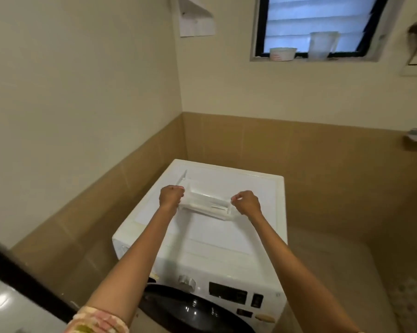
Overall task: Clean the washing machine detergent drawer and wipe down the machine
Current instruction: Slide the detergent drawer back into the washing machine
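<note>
White detergent drawer (206, 203) removed, lying atop white front-load washing machine (217, 241), slightly askew

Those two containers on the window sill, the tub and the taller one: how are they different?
The tub is short and wide; the taller container rises well above it. The tub is opaque white with reddish print; the taller container is translucent and plain. Both stand upright on the sill, apart.
</note>
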